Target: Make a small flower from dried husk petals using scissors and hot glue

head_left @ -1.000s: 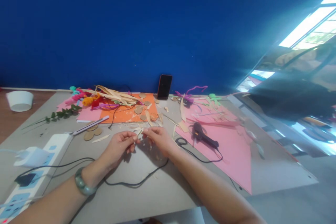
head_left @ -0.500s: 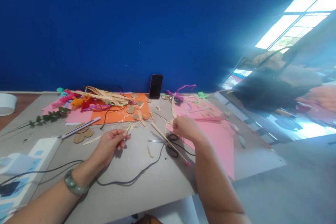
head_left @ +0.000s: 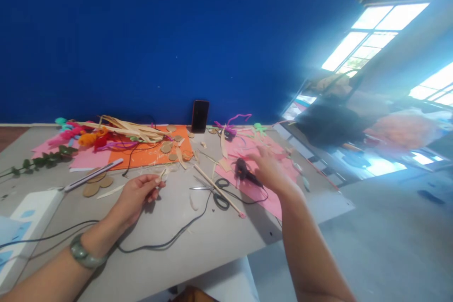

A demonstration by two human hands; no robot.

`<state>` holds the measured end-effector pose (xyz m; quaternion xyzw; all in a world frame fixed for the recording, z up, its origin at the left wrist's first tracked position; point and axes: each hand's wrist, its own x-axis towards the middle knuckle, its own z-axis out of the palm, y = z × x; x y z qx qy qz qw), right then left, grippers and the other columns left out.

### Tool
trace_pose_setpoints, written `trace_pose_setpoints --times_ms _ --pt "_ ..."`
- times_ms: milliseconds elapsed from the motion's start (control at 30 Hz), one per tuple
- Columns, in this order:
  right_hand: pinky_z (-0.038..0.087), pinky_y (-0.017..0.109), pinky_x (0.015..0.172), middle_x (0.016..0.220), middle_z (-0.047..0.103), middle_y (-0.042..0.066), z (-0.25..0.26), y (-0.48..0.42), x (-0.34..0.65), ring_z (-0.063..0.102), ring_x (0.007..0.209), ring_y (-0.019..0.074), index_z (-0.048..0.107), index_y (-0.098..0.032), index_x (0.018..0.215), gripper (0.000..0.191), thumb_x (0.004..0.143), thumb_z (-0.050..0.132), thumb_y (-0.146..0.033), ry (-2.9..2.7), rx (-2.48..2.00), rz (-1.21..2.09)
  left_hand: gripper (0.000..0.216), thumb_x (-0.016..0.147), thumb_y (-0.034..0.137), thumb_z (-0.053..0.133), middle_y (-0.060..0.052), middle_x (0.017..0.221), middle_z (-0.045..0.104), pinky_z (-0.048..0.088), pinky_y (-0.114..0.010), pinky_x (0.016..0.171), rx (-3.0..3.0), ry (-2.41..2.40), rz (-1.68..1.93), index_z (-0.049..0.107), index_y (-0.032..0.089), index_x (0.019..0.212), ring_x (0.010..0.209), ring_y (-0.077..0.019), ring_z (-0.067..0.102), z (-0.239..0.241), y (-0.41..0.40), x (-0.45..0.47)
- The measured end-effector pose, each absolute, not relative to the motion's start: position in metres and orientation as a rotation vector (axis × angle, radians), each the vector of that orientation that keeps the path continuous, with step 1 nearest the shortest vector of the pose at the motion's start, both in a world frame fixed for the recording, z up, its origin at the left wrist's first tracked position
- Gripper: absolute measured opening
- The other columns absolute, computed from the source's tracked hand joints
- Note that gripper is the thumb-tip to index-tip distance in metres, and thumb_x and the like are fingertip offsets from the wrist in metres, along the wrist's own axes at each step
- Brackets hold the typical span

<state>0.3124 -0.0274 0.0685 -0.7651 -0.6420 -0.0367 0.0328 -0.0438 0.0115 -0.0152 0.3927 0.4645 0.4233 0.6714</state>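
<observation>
My left hand [head_left: 139, 196] is closed in a pinch on a small pale strip of dried husk [head_left: 163, 172], held just above the table. My right hand [head_left: 267, 170] is slightly blurred, with its fingers stretched out. It hovers just right of a black glue gun [head_left: 243, 170], which lies on the pink paper [head_left: 265, 198]; whether they touch I cannot tell. The glue gun's cord curls over the paper. Scissors with black handles [head_left: 221, 193] lie between the hands, with a thin stick [head_left: 226, 196] across them.
Pale husk strips [head_left: 130, 128] and colourful yarn pieces [head_left: 88, 139] lie on orange paper [head_left: 122, 160] at the back left. A phone [head_left: 200, 116] leans on the blue wall. On the left are a power strip [head_left: 46, 200] and a green sprig [head_left: 46, 160]. A dark cord crosses the table.
My right hand has moved right and its curled fingers have spread. The glue gun, hidden before, now shows on the pink paper. My left hand keeps its pinch. The view has turned slightly right.
</observation>
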Motion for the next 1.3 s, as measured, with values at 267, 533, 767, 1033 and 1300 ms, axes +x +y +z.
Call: trace_pose_setpoints --times_ms 267,533,767,1033,1300 --pt "0.03 0.027 0.058 0.082 0.065 0.009 0.029 -0.031 0.317 0.061 0.074 0.0227 0.059 -0.016 0.091 0.023 0.077 0.062 -0.035 -1.953 -2.544 0.069 0.033 0.061 0.036 0.078 -0.006 0.072 0.07 0.028 -0.016 0.037 0.921 1.005 0.957 0.065 0.01 0.076 0.042 -0.0039 0.045 -0.018 0.013 -0.043" --pt "0.028 0.027 0.053 0.079 0.061 0.009 0.035 -0.038 0.309 0.057 0.066 0.0218 0.049 -0.016 0.098 0.019 0.079 0.049 -0.018 -1.659 -2.517 -0.082 0.033 0.063 0.036 0.078 -0.007 0.074 0.07 0.03 -0.015 0.038 0.886 0.983 0.963 0.064 0.01 0.078 0.044 -0.004 0.047 -0.019 0.013 -0.043" --pt "0.043 0.029 0.065 0.083 0.059 0.003 0.078 -0.048 0.246 0.055 0.069 0.0178 0.045 -0.018 0.111 0.032 0.085 0.052 -0.035 -1.732 -1.687 0.271 0.031 0.063 0.034 0.078 -0.007 0.073 0.07 0.03 -0.016 0.038 0.871 0.966 0.97 0.064 0.011 0.077 0.044 -0.0048 0.049 -0.016 0.012 -0.042" --pt "0.043 0.025 0.054 0.062 0.05 -0.002 0.074 -0.033 0.18 0.047 0.055 0.0118 0.055 -0.016 0.094 0.034 0.086 0.053 -0.049 -1.733 -1.282 1.06 0.028 0.066 0.033 0.076 -0.008 0.075 0.071 0.032 -0.016 0.041 0.889 0.917 0.966 0.063 0.011 0.078 0.045 -0.005 0.05 -0.021 0.013 -0.043" --pt "0.044 0.023 0.057 0.059 0.053 -0.002 0.04 -0.03 0.17 0.052 0.055 0.0111 0.056 -0.015 0.093 0.037 0.09 0.049 -0.051 -1.748 -1.311 1.293 0.032 0.068 0.04 0.074 -0.008 0.074 0.071 0.03 -0.017 0.04 0.939 0.956 0.952 0.065 0.01 0.076 0.043 -0.0043 0.048 -0.012 0.011 -0.039"
